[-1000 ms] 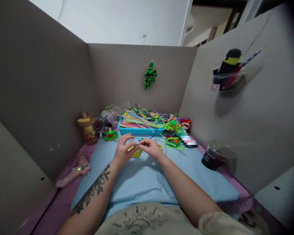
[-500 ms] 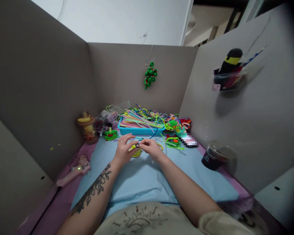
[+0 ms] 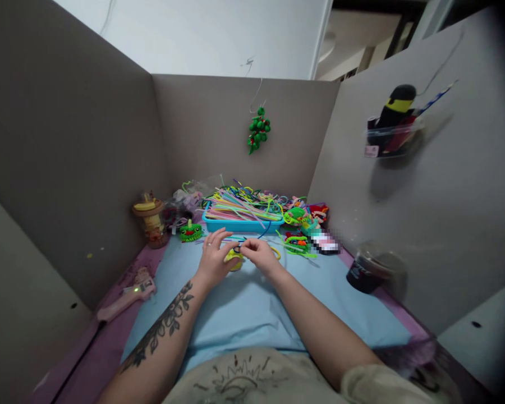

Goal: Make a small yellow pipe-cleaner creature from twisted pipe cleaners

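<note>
Near the middle of the blue work cloth, my hands meet over a small piece of work. My left hand pinches one end of a dark blue pipe cleaner between thumb and forefinger, its other fingers raised. My right hand grips the same pipe cleaner with its fingertips, close to the left ones. The blue length is bent in a small curl there, and its free part arcs up behind my right hand. Just under the fingertips is a fuzzy yellow piece, partly covered by my left thumb. A yellow loop shows beyond my right hand.
Behind stands a blue tray full of pastel pipe cleaners. Green fuzzy figures lie around it, with a phone at right. A pink glue gun and lidded cup are left; a dark cup is right.
My left thumb has shifted slightly down over the yellow piece. Both hands stay close together on the dark blue pipe cleaner; otherwise little differs.
</note>
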{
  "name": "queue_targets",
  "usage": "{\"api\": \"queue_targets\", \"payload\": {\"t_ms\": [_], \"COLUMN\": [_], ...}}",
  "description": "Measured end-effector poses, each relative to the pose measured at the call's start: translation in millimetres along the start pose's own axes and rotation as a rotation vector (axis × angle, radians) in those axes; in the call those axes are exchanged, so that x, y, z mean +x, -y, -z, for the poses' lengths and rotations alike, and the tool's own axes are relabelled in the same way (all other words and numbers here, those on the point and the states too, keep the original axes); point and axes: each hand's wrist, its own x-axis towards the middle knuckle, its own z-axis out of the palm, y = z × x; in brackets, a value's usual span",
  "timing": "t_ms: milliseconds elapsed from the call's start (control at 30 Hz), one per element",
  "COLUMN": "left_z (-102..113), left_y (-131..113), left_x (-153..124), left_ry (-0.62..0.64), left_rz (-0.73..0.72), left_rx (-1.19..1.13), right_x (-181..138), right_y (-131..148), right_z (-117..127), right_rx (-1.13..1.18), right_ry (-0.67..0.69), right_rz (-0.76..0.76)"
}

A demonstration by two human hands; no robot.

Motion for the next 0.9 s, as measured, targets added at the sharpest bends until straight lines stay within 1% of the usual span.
{"api": "queue_targets", "payload": {"t_ms": [267, 667, 800, 900], "left_z": [0.6, 0.7, 0.7, 1.0], "left_y": [-2.9, -2.8, -3.1, -4.0], "left_x": [0.5, 1.9, 1.3, 0.7], "left_ry": [-0.026, -0.076, -0.078, -0.046], "left_rz": [-0.007, 0.005, -0.001, 0.009], "left_rx": [0.028, 0.005, 0.015, 0.026], "right_x": [-1.8, -1.6, -2.5, -4.0], "right_y": [-0.2, -1.6, -0.2, 1.3], "right_z": [-4.1, -2.5, -3.8, -5.5], "right_rx": [-0.096, -0.056, -0.132, -0.243], "right_ry": [0.019, 0.034, 0.001, -0.031], "right_rz": [-0.012, 0.016, 0.035, 0.076]}}
